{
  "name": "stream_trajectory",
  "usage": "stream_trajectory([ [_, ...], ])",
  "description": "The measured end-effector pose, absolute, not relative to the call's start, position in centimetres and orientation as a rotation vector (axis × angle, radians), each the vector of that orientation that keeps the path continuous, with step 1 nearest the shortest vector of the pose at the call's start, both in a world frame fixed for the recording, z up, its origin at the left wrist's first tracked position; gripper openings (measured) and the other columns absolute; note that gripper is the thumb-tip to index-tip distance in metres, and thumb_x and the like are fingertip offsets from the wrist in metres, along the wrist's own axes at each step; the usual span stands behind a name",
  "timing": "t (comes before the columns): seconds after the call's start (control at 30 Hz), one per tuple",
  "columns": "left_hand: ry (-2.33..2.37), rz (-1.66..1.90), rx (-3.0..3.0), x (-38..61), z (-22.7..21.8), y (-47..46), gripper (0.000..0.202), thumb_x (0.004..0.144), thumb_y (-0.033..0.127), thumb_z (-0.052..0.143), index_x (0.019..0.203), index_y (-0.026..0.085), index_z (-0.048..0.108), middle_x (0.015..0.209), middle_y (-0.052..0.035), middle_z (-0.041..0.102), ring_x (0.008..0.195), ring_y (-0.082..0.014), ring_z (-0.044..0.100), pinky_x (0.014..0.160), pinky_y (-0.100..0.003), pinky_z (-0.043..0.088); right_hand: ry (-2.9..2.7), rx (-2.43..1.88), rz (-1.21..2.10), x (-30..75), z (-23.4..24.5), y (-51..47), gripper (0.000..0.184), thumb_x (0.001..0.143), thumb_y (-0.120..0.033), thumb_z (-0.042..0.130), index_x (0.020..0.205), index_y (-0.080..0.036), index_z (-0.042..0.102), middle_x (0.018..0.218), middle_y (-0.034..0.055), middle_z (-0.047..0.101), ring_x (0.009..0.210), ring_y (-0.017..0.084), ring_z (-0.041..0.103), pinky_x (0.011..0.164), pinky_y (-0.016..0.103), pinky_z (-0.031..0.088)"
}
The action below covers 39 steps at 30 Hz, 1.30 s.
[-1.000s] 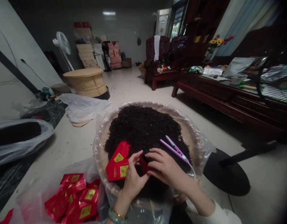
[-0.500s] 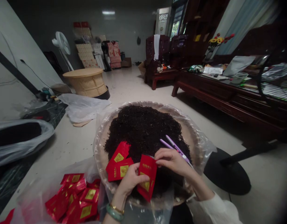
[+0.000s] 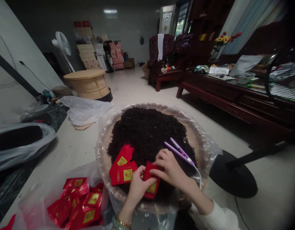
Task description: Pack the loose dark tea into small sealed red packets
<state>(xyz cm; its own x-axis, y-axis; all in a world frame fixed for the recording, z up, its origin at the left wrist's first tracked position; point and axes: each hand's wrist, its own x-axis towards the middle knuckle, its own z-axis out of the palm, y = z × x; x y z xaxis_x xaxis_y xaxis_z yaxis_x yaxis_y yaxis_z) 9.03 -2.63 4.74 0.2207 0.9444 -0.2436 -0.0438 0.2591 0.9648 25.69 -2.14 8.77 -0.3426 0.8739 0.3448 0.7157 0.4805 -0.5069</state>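
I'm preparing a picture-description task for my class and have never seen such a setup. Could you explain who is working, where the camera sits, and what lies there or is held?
There is no machine here, just a person's bare left hand and right hand, together holding a red packet. Every picture comes from one camera worn on that person's head, looking forward and down. Beneath the hands, a round, shallow basket edged with clear plastic holds a heap of dark dried leaves, probably tea. Other red packets lie in the basket at the left, and a purple flat iron, like a hair straightener, lies at the right.
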Motion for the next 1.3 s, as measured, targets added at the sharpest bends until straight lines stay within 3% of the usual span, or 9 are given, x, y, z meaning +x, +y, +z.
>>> stream_trajectory([
  [0.13,1.045,0.915,0.893,9.2,4.5,-3.0,0.044,0.059,0.053,0.078,0.075,0.017,0.059,0.059,0.0039,0.06,0.055,-0.0123,0.056,0.054,-0.021,0.042,-2.135,-1.394,0.533,25.6,8.1,-2.0,0.028,0.088,-0.03,0.064,0.062,-0.019,0.065,0.083,0.0044,0.055,0.085,0.02,0.05,0.075,0.033,0.045],
  [0.23,1.056,0.934,0.824,9.6,4.2,-3.3,0.05,0.062,0.062,0.073,0.073,0.017,0.057,0.055,0.0061,0.055,0.049,-0.0097,0.05,0.05,-0.02,0.037,-2.128,-1.432,0.673,25.6,7.6,-1.9,0.034,0.092,-0.027,0.059,0.059,-0.018,0.062,0.082,0.0037,0.056,0.085,0.018,0.05,0.076,0.031,0.045],
  [0.4,1.101,0.976,0.819,9.7,3.6,-3.5,0.05,0.059,0.061,0.076,0.072,0.017,0.056,0.053,0.0056,0.057,0.047,-0.0094,0.05,0.048,-0.019,0.036,-2.12,-1.431,0.836,25.6,7.0,-2.2,0.038,0.092,-0.03,0.06,0.056,-0.017,0.06,0.074,0.0017,0.056,0.076,0.016,0.053,0.068,0.027,0.043],
  [0.57,1.122,1.026,0.843,9.6,3.3,-3.3,0.048,0.064,0.061,0.073,0.074,0.018,0.056,0.056,0.0041,0.06,0.05,-0.0113,0.053,0.051,-0.02,0.04,-1.984,-1.527,0.72,25.8,7.4,-2.8,0.018,0.084,-0.034,0.068,0.075,-0.019,0.066,0.082,0.0023,0.058,0.074,0.016,0.056,0.064,0.026,0.043],
  [0.8,1.208,1.137,1.025,10.3,3.4,-3.7,0.038,0.067,0.053,0.073,0.067,0.018,0.06,0.058,0.0028,0.058,0.057,-0.0129,0.055,0.055,-0.021,0.043,-2.243,-1.443,0.776,26.0,7.4,-2.6,0.047,0.091,-0.04,0.059,0.05,-0.018,0.051,0.072,0.003,0.059,0.076,0.018,0.054,0.064,0.027,0.042],
  [1.0,1.192,1.121,1.005,10.0,3.1,-3.6,0.039,0.069,0.056,0.07,0.07,0.019,0.058,0.058,0.004,0.056,0.055,-0.012,0.052,0.054,-0.021,0.042,-2.182,-1.438,0.568,26.3,7.7,-2.8,0.03,0.086,-0.041,0.066,0.065,-0.019,0.065,0.083,0.0055,0.062,0.084,0.021,0.054,0.069,0.031,0.045],
  [1.2,1.212,1.138,1.009,10.0,2.8,-3.8,0.04,0.071,0.057,0.069,0.07,0.018,0.058,0.059,0.003,0.057,0.058,-0.013,0.054,0.053,-0.02,0.041,-2.285,-1.372,0.635,26.1,7.3,-2.4,0.044,0.093,-0.038,0.056,0.054,-0.018,0.057,0.071,0.0052,0.06,0.08,0.02,0.054,0.067,0.029,0.046],
  [1.3,1.202,1.128,0.979,10.0,2.7,-3.8,0.041,0.07,0.058,0.069,0.07,0.018,0.057,0.06,0.0029,0.057,0.057,-0.0126,0.054,0.053,-0.02,0.041,-2.145,-1.415,0.645,26.0,7.1,-2.6,0.034,0.092,-0.04,0.058,0.066,-0.018,0.062,0.079,0.0057,0.062,0.08,0.02,0.055,0.069,0.03,0.047],
])
